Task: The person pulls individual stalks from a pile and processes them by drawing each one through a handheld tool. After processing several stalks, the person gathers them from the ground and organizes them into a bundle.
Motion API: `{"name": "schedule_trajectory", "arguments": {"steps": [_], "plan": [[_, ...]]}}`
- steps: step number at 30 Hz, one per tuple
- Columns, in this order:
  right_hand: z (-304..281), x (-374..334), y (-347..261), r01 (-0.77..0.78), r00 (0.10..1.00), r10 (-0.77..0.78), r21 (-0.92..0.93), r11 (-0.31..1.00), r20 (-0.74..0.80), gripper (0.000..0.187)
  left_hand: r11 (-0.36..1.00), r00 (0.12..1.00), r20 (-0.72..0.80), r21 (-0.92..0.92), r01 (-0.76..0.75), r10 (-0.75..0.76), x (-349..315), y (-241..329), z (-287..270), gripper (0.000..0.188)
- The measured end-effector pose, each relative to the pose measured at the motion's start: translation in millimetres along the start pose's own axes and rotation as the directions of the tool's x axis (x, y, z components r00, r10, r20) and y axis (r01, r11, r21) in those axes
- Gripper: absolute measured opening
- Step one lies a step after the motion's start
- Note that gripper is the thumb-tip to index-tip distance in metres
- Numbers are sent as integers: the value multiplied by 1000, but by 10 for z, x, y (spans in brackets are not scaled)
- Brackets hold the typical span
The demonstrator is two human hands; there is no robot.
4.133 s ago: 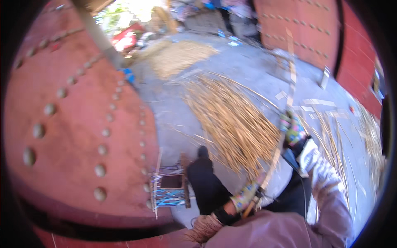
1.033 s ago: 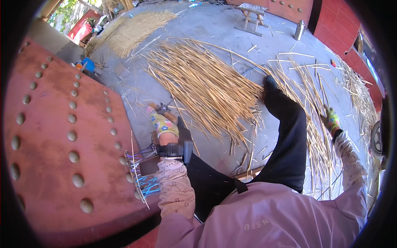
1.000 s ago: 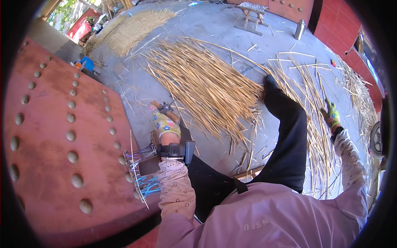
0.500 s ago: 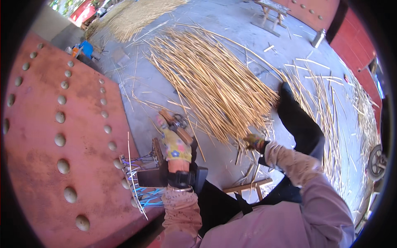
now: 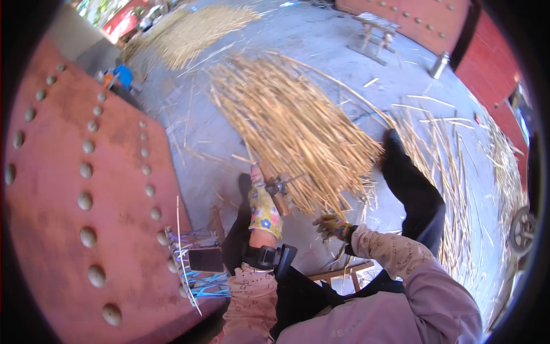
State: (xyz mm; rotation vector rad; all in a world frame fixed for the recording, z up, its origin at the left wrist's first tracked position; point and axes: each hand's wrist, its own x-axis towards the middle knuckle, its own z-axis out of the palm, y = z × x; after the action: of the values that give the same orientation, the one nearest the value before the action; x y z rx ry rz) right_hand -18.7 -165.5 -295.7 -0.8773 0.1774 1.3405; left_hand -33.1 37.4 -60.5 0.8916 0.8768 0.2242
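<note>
My left hand point(image 5: 263, 209), in a yellow flowered glove, is closed around a tool with a wooden body point(image 5: 279, 200) and a dark metal fitting; its exact kind is unclear. It hangs at the near left edge of a large bundle of straw-coloured stalks point(image 5: 298, 126) spread on the floor. My right hand point(image 5: 332, 227), also gloved, is just below the near ends of the stalks. Its fingers point left, loosely apart, with nothing visible in them. A device point(image 5: 266, 257) is strapped at my left wrist.
A red studded door panel point(image 5: 129, 218) lies at the left, with blue strips point(image 5: 209, 285) beside it. A wooden stool frame point(image 5: 344, 272) is close in front of me. Loose stalks point(image 5: 452, 189) lie right of my leg. Farther back are a bench point(image 5: 375, 28), a metal flask point(image 5: 440, 65) and more stalks point(image 5: 200, 26).
My left hand has moved right with the tool, toward the stalks. My right hand has drawn back from the stalk ends, nearer and to the left. The view has shifted slightly.
</note>
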Motion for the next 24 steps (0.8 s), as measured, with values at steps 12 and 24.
{"name": "schedule_trajectory", "arguments": {"steps": [12, 24], "plan": [[769, -1304, 104, 687, 723, -658, -320, 652, 211, 21, 916, 871, 469, 397, -59, -147, -919, -385, 646, 53], [1060, -2336, -180, 562, 395, -916, -768, 307, -77, 12, 835, 824, 538, 362, -414, 176, -1627, -549, 727, 50]]}}
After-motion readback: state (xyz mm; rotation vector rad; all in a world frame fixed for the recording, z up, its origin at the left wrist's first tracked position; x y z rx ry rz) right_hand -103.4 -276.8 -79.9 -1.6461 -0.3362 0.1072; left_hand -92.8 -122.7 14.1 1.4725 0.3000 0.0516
